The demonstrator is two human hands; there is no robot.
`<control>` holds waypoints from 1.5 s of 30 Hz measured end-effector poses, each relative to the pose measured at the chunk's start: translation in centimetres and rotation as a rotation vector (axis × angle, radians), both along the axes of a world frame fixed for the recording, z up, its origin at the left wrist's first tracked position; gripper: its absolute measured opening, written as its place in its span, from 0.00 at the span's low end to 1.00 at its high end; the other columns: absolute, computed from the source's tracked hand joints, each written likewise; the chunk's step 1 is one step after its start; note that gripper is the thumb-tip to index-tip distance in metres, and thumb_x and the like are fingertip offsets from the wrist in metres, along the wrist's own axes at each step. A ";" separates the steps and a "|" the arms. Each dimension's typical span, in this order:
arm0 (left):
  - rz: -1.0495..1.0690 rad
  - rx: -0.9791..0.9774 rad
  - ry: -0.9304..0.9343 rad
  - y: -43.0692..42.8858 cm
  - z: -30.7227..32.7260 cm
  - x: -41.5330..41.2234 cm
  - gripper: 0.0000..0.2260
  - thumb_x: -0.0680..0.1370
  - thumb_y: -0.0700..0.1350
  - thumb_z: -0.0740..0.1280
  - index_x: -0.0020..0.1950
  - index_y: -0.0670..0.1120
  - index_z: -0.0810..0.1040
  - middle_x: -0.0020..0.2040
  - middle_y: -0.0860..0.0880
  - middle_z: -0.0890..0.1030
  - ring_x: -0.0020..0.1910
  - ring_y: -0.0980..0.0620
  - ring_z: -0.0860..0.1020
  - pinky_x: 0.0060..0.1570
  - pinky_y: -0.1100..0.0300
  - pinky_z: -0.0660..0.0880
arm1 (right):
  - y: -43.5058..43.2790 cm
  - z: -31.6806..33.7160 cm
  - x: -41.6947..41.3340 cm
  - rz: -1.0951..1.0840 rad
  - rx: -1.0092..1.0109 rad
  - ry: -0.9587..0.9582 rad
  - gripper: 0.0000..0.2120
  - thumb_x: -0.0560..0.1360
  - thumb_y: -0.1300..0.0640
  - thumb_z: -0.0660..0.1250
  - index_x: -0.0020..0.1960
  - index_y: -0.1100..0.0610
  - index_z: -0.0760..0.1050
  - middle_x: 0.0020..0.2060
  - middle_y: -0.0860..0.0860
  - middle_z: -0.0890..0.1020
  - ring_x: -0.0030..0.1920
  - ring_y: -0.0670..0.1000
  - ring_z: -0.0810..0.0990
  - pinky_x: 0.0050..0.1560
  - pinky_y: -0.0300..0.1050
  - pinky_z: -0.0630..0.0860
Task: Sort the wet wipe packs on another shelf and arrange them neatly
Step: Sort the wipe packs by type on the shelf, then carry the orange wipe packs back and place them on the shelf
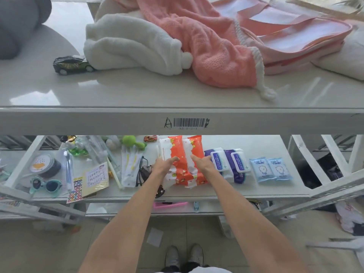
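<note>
Two orange-and-white wet wipe packs (178, 148) (196, 148) lie side by side on the lower shelf (266, 142), long sides touching. My left hand (164, 164) rests flat on the left pack and my right hand (201, 162) on the right one, fingers stretched forward and holding nothing. To their right lie two purple-and-white wipe packs (217, 160) (239, 164), then two small light-blue packs (260, 169) (279, 168), all in one row.
The upper shelf (137, 95) carries a white towel (130, 48), a pink towel (212, 52), a pink bag and a toy car (72, 65). Left on the lower shelf: sunglasses (45, 185), sticker sheets, dark glasses (144, 172), a green toy (132, 141), a round tin.
</note>
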State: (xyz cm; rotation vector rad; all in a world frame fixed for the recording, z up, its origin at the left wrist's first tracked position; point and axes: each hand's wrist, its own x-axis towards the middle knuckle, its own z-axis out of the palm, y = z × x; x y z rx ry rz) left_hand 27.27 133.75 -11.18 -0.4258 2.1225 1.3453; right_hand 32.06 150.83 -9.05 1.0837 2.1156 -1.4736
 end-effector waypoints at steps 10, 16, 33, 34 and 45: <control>0.075 0.302 -0.185 -1.1 0.1 -2.5 0.37 0.63 0.54 0.84 0.64 0.37 0.78 0.53 0.40 0.84 0.41 0.43 0.84 0.35 0.50 0.82 | 1.3 0.3 -1.9 -0.001 -0.256 -0.017 0.09 0.75 0.48 0.72 0.46 0.54 0.79 0.60 0.58 0.83 0.60 0.59 0.82 0.67 0.61 0.76; 0.058 0.372 -0.113 -1.6 -4.2 -4.4 0.53 0.57 0.59 0.86 0.73 0.38 0.66 0.63 0.33 0.79 0.40 0.40 0.85 0.41 0.45 0.82 | 2.1 0.3 -1.9 0.010 -0.278 -0.024 0.19 0.70 0.43 0.73 0.52 0.57 0.82 0.55 0.60 0.85 0.52 0.58 0.84 0.60 0.55 0.80; 0.324 0.647 0.018 -11.2 9.1 13.4 0.19 0.81 0.51 0.65 0.67 0.41 0.76 0.48 0.42 0.86 0.40 0.46 0.85 0.37 0.57 0.81 | -5.2 6.4 3.2 0.577 -0.585 0.006 0.17 0.71 0.51 0.77 0.55 0.56 0.77 0.52 0.60 0.82 0.45 0.57 0.82 0.55 0.55 0.81; 0.402 0.658 0.035 -12.8 8.9 15.5 0.18 0.81 0.50 0.65 0.66 0.41 0.77 0.47 0.42 0.85 0.39 0.46 0.85 0.37 0.58 0.81 | -7.3 6.4 3.6 0.643 -0.597 -0.020 0.18 0.72 0.51 0.77 0.56 0.57 0.77 0.52 0.59 0.81 0.43 0.56 0.82 0.51 0.52 0.82; 1.137 0.593 0.291 -28.6 6.1 39.1 0.14 0.76 0.50 0.70 0.59 0.46 0.81 0.46 0.44 0.85 0.39 0.46 0.80 0.40 0.56 0.76 | -32.3 5.1 15.8 1.149 -0.719 -0.202 0.28 0.75 0.46 0.74 0.69 0.61 0.77 0.63 0.65 0.81 0.58 0.65 0.80 0.68 0.70 0.72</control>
